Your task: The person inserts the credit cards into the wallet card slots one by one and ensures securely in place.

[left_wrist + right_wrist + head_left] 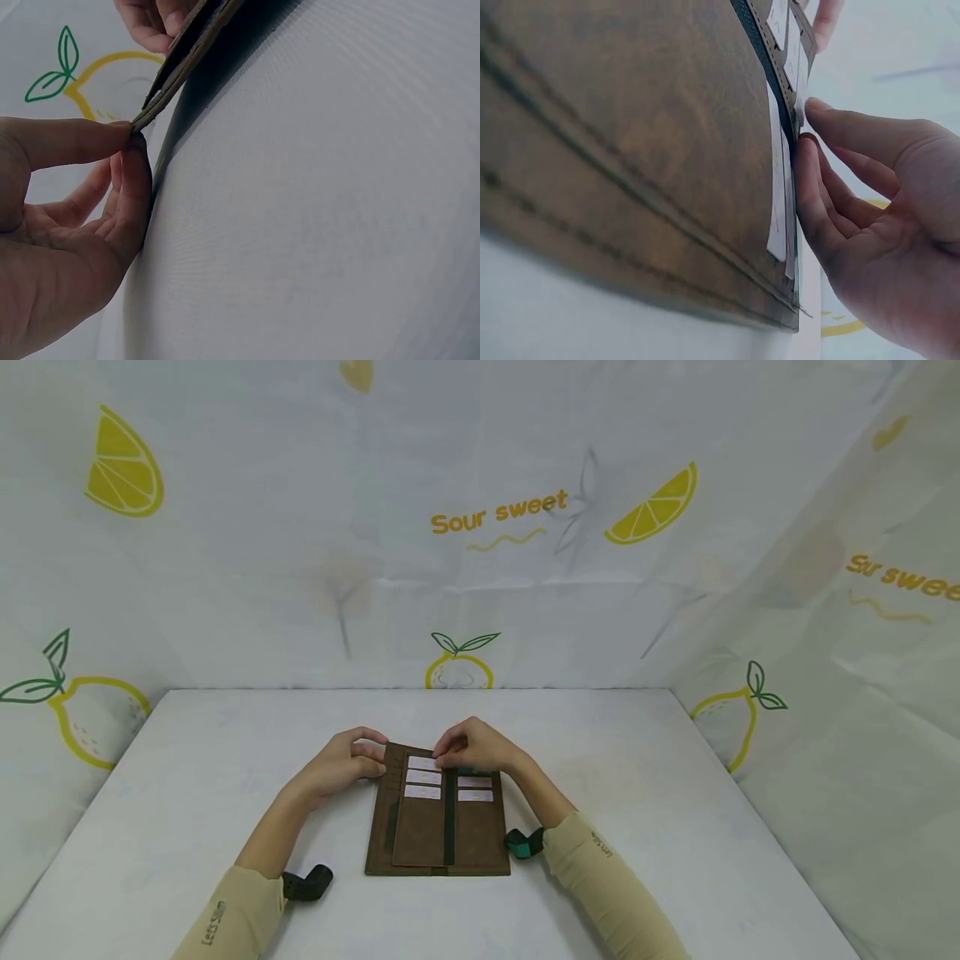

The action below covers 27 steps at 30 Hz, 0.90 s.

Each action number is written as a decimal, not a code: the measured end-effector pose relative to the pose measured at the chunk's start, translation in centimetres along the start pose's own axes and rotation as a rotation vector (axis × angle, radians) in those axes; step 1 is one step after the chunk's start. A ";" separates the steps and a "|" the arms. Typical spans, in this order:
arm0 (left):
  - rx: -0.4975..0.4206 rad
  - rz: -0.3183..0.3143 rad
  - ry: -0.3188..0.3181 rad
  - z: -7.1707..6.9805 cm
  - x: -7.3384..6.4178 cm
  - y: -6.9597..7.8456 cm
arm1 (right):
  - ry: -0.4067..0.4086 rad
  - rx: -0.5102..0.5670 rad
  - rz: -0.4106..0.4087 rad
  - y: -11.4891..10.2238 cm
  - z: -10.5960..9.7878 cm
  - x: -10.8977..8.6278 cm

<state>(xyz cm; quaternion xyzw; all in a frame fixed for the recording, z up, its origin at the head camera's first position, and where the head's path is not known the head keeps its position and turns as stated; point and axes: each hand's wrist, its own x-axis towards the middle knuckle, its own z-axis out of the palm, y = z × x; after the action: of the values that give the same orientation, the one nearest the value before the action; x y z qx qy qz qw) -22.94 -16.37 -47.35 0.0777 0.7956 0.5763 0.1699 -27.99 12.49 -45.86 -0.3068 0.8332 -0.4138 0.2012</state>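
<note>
A brown leather-look wallet [422, 835] lies opened out on the table, with white cards in slots on both inner panels. My left hand [341, 766] pinches the wallet's upper left edge; in the left wrist view its thumb [90, 141] presses on top, with a finger bent underneath. My right hand [480, 747] is at the top of the inner panels, near the middle. Its thumb and index finger pinch the right end of the top white card [422, 763] in the left column. In the right wrist view, the thumb [855, 131] meets that card at the panel's edge.
Lower in the left column sit two more white cards [422, 792]; two others [475, 795] fill the right column. A dark strip [449, 827] runs between the panels. Black wrist devices [308, 883] hang at both sleeves. Behind the white table [240, 727] rises a lemon-printed sheet [262, 527].
</note>
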 end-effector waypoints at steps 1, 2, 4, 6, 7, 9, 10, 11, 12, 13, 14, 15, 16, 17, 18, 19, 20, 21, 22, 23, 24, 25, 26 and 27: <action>0.005 0.002 -0.002 0.0 0.0 0.0 | 0.012 -0.004 0.003 0.0 0.0 -0.1; 0.012 0.001 -0.001 0.0 0.1 0.0 | 0.025 -0.008 0.007 0.1 -0.1 -0.2; 0.036 0.000 0.002 -0.1 0.2 0.0 | 0.054 -0.020 0.013 0.1 -0.2 -0.4; 0.070 0.001 0.002 -0.2 0.1 0.1 | 0.085 -0.030 0.015 0.2 -0.5 -0.8; 0.084 -0.002 0.002 -0.3 0.1 0.1 | 0.103 -0.034 0.018 0.3 -0.6 -1.0; 0.109 -0.002 0.004 -0.5 0.0 0.1 | 0.137 -0.037 0.025 0.4 -1.1 -1.5; 0.120 0.002 0.003 -0.6 0.0 0.1 | 0.156 -0.034 0.031 0.4 -1.3 -1.8; 0.131 0.003 0.002 -0.8 -0.1 0.0 | 0.174 -0.029 0.037 0.5 -1.6 -2.2; 0.146 0.008 0.004 -1.0 -0.3 0.0 | 0.191 -0.025 0.040 0.5 -1.9 -2.6; 0.160 0.014 0.004 -1.2 -0.4 0.0 | 0.209 -0.026 0.044 0.6 -2.2 -3.0; 0.172 0.021 0.005 -1.4 -0.5 -0.1 | 0.225 -0.021 0.050 0.6 -2.5 -3.4; 0.187 0.027 0.005 -1.6 -0.7 -0.1 | 0.241 -0.017 0.053 0.7 -2.9 -3.9; 0.200 0.029 0.004 -1.7 -0.8 -0.2 | 0.255 -0.017 0.057 0.8 -3.2 -4.5; 0.212 0.032 0.002 -1.9 -1.0 -0.2 | 0.272 -0.018 0.064 0.9 -3.4 -5.0; 0.223 0.036 0.000 -2.0 -1.1 -0.2 | 0.286 -0.016 0.074 1.1 -3.7 -5.6; 0.227 0.036 -0.002 -2.1 -1.2 -0.3 | 0.299 -0.014 0.083 1.2 -4.0 -6.1; 0.230 0.034 -0.001 -2.2 -1.3 -0.3 | 0.309 -0.014 0.090 1.4 -4.2 -6.7; 0.232 0.033 0.000 -2.3 -1.4 -0.4 | 0.320 -0.019 0.098 1.6 -4.4 -7.2; 0.233 0.034 0.000 -2.4 -1.5 -0.4 | 0.331 -0.022 0.107 1.8 -4.5 -7.6; 0.236 0.038 -0.001 -2.6 -1.6 -0.5 | 0.341 -0.024 0.114 2.0 -4.7 -8.0; 0.237 0.040 0.000 -2.7 -1.7 -0.5 | 0.348 -0.025 0.119 2.1 -4.8 -8.4; 0.233 0.042 0.001 -2.7 -1.7 -0.6 | 0.353 -0.032 0.120 2.2 -4.9 -8.7; 0.230 0.042 0.003 -2.8 -1.8 -0.6 | 0.355 -0.035 0.120 2.3 -5.0 -9.0; 0.225 0.043 0.005 -2.8 -1.8 -0.7 | 0.355 -0.036 0.119 2.3 -5.1 -9.2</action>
<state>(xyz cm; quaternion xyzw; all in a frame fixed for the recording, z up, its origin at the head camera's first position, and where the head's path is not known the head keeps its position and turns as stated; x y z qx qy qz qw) -22.23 -19.69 -46.89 0.1119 0.8539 0.4869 0.1459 -25.05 22.71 -44.08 -0.1827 0.8795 -0.4339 0.0694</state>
